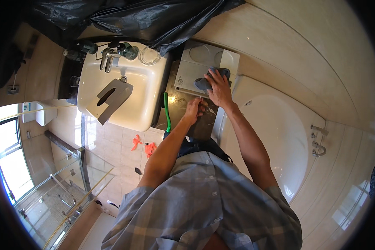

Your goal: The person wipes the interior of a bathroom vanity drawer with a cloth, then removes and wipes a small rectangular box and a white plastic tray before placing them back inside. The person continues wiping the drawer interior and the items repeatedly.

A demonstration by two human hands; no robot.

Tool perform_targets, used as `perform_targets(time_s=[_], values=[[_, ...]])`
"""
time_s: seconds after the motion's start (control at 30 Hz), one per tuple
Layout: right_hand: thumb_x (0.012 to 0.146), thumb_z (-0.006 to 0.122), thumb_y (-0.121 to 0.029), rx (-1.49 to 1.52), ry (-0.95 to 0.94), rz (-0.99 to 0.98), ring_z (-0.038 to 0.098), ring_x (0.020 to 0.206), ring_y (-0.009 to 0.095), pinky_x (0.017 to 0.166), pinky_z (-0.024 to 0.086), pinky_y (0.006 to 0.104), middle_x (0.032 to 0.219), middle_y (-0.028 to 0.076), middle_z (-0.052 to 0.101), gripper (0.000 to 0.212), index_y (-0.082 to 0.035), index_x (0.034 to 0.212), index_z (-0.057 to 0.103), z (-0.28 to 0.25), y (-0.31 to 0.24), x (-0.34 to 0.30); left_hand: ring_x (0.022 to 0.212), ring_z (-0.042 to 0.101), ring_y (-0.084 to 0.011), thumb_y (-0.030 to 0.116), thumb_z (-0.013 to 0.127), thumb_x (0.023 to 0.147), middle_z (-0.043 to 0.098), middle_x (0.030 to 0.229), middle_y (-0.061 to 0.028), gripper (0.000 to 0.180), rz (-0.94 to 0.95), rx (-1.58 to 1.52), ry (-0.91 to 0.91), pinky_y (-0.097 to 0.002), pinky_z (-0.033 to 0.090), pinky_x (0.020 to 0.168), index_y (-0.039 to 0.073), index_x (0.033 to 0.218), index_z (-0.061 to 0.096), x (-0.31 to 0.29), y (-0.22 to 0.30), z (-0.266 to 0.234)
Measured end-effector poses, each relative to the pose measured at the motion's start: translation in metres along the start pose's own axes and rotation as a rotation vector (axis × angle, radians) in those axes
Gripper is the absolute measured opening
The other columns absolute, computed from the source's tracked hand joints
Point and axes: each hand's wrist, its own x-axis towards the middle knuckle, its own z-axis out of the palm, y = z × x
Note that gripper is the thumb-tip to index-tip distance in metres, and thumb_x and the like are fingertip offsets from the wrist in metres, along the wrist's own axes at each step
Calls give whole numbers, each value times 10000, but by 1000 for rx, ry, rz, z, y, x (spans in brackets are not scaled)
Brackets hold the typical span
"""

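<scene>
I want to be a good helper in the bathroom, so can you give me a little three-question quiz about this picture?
1. What is the right hand touching?

2. A long, slim handle lies just to the left of the left hand. Which colour is it?
A) red
B) green
C) white

3. True or false: the bathtub is on the person's right.

Key
1. A dark grey cloth, bunched up under the fingers.
2. B, green.
3. True.
</scene>
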Motion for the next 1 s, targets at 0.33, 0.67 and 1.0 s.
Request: perform_targets(time_s=[0.33, 0.67, 1.0], values=[[788, 738, -127, 17, 9, 9, 313, 1431, 312, 1133, 277, 532, 1542, 75, 347, 661, -155, 1399, 488, 1, 1, -2, 656, 574, -94, 391, 509, 1001, 684, 905, -40, 336, 27, 305, -158, -231, 436, 488, 75, 1035, 619, -80, -46, -59], [767, 707, -75, 3, 49, -12, 328, 1425, 305, 1135, 272, 535, 1531, 84, 372, 638, -143, 1374, 520, 8, 6, -3, 678, 608, -84, 378, 529, 985, 703, 987, -12, 332, -152, 636, -229, -227, 467, 505, 93, 1078, 672, -113, -62, -85], [853, 641, 12, 442, 477, 256, 676, 990, 298, 877, 517, 352, 1092, 131, 698, 345, -40, 1194, 629, 0, -23, -16, 863, 677, -156, 365, 609, 949, 663, 1195, -44, 396, -326, 366, -255, -276, 526, 612, 110, 1251, 603, -107, -59, -91]])
